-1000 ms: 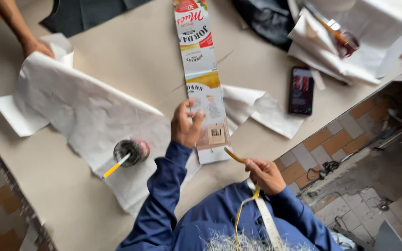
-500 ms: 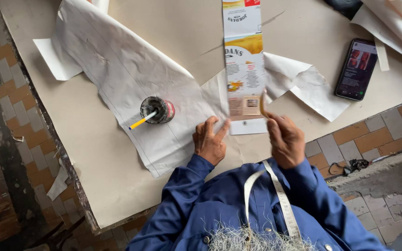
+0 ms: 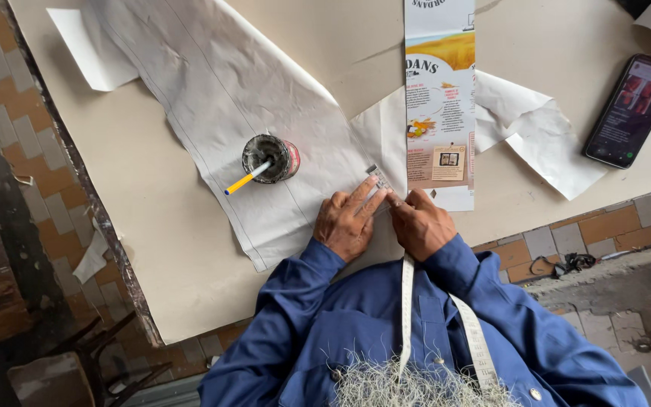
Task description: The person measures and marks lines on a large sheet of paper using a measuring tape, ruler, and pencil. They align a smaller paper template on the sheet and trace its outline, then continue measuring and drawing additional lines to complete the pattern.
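We pressed our left hand flat and right hand fingertips onto the small ruler — slanting away up-left — neither hand gripping it.

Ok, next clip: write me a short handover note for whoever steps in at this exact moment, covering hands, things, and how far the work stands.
Left hand: flat on the white paper pattern, fingertips pinning a small ruler; holds nothing.
Right hand: beside it, fingertips at the ruler's near end; whether it pinches a marker cannot be told.
Things: printed card strip lies over the paper, just beyond the right hand. Dark cup with a yellow pencil stands on the paper to the left. Phone far right. Measuring tape hangs at the neck.
Done: paper spread, ruler placed.
Left: no fresh mark visible at the ruler.
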